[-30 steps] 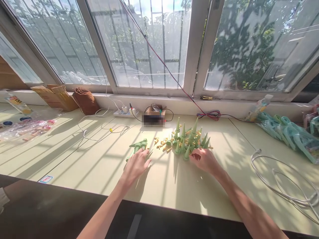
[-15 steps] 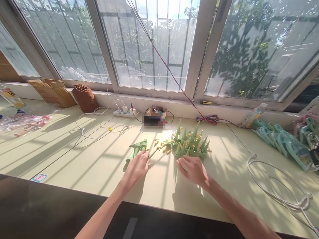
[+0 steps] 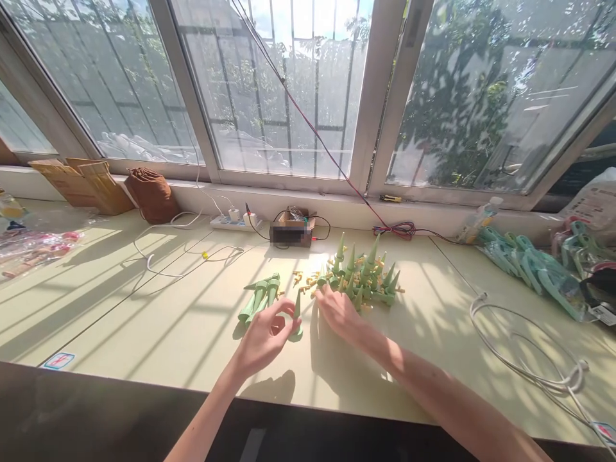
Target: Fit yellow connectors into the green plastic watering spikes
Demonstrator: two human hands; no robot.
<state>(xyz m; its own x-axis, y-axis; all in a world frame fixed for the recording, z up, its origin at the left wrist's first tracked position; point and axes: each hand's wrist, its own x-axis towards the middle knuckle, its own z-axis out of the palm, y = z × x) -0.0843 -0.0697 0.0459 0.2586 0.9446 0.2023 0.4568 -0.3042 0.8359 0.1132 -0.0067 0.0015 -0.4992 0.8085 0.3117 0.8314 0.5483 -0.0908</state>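
A green cone (image 3: 298, 307) is pinched upright in the grip of the left hand (image 3: 264, 332), between a few laid-down green pieces (image 3: 260, 295), seemingly done, and the larger cone cluster (image 3: 372, 258), likely left to do. I cannot tell the grip of the right hand (image 3: 339, 313)

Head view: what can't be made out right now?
All in the head view:
Right hand: whether it holds a piece; its own fingers hide that.
Dark box: front blurred out.
Left bottle: cut off by the left edge.
Left sticker: print too small.
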